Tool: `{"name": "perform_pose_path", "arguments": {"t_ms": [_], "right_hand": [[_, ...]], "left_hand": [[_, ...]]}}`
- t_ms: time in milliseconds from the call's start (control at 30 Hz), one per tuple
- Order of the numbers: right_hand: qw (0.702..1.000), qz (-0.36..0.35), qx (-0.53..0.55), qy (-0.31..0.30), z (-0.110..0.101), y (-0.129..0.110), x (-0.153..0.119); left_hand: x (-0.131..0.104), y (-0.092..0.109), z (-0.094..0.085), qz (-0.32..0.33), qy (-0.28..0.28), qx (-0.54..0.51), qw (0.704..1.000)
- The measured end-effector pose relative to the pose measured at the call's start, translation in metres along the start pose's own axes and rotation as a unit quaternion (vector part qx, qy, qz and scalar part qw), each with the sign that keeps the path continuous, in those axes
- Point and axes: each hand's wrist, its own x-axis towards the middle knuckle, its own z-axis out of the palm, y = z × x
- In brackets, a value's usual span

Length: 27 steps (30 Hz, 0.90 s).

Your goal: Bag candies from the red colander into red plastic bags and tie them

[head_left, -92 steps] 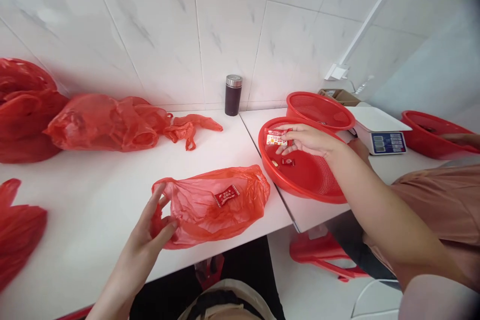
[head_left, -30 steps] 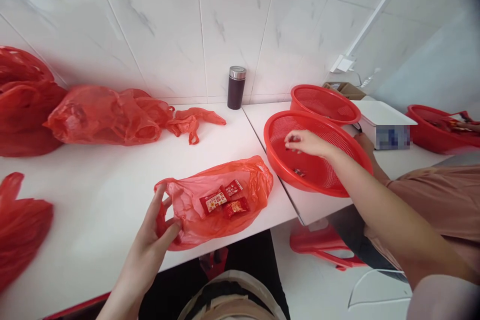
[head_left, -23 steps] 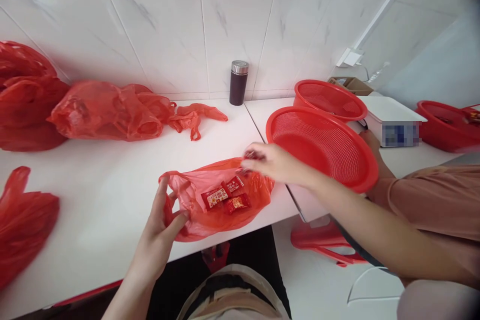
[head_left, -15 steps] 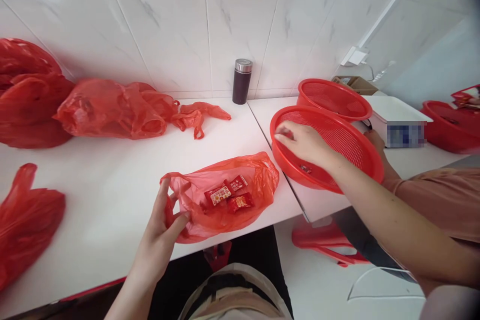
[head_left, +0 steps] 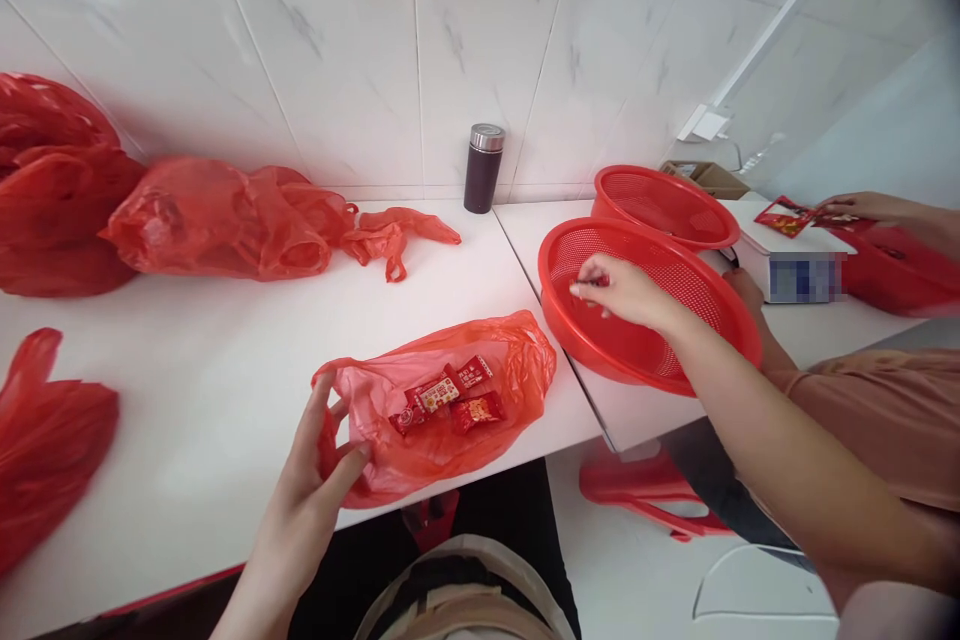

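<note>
My left hand [head_left: 311, 480] is at the near left end of a red plastic bag [head_left: 420, 460], its fingers and thumb holding the mouth of the bag apart. Several small red wrapped snacks [head_left: 439, 392] lie inside the bag on the white table. To the right, my right hand [head_left: 615, 290] is over a red perforated basket [head_left: 559, 335], fingers pinched on a small dark wrapped snack [head_left: 591, 282]. Most of that snack is hidden by the fingers.
A second red basket [head_left: 664, 190] stands behind the first. A dark thermos [head_left: 482, 170] is by the wall. Filled red bags [head_left: 217, 215] lie at the left. A co-worker's hand [head_left: 870, 208] holds a red packet [head_left: 784, 217] over a white scale [head_left: 802, 242].
My right hand has closed on a small snack in the basket and shifted slightly right. A co-worker's hand with a red packet has come over the scale. My left hand still holds the bag.
</note>
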Motion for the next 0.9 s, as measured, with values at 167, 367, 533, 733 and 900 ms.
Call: {"name": "perform_pose_path", "arguments": {"t_ms": [167, 367, 533, 733, 900], "right_hand": [[0.981, -0.16, 0.095, -0.063, 0.025, -0.07, -0.03], [0.971, -0.109, -0.184, 0.111, 0.028, -0.04, -0.063], [0.951, -0.106, -0.243, 0.162, 0.081, 0.014, -0.113], [0.958, -0.129, -0.188, 0.174, 0.116, 0.021, -0.132], [0.964, -0.113, -0.167, 0.175, 0.086, 0.018, -0.124]], "left_hand": [[0.002, 0.005, 0.005, 0.01, -0.003, -0.005, 1.0], [0.001, 0.002, 0.002, 0.011, 0.012, 0.004, 1.0], [0.009, -0.001, 0.0, 0.007, 0.008, -0.009, 1.0], [0.019, -0.002, 0.004, 0.024, 0.01, 0.009, 1.0], [0.014, -0.007, 0.001, 0.029, 0.017, 0.018, 0.999]]}}
